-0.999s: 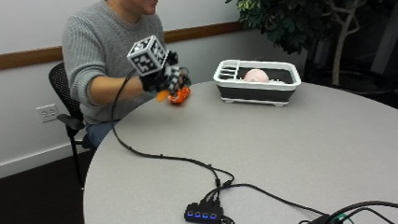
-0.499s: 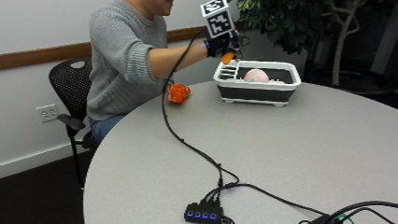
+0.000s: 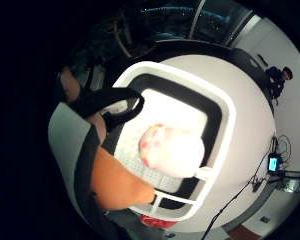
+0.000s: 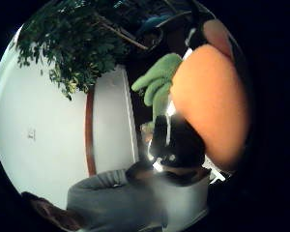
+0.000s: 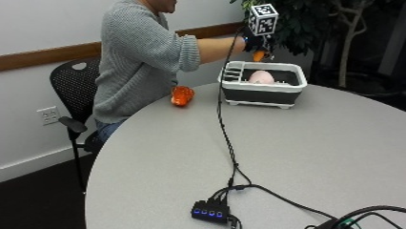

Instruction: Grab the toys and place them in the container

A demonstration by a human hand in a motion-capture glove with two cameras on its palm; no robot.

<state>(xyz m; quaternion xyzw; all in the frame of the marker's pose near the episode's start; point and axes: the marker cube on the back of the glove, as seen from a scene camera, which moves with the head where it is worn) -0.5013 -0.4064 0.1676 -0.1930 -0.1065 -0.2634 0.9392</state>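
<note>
Item one, red-orange toy (image 5: 182, 96): lying on the table (image 5: 304, 157) near its rim, left of the container (image 5: 262, 88). Item two, orange carrot toy (image 5: 258, 55) (green top in the thumb-side view): I see my right hand (image 5: 256, 44) pinching it above the container's white rim, long axis roughly vertical. Item three, pink toy (image 3: 171, 150): inside the container.

white wall (image 5: 51, 28) with wooden rail (image 5: 44, 55), black chair (image 5: 73, 95), perhaps dark carpet.
</note>
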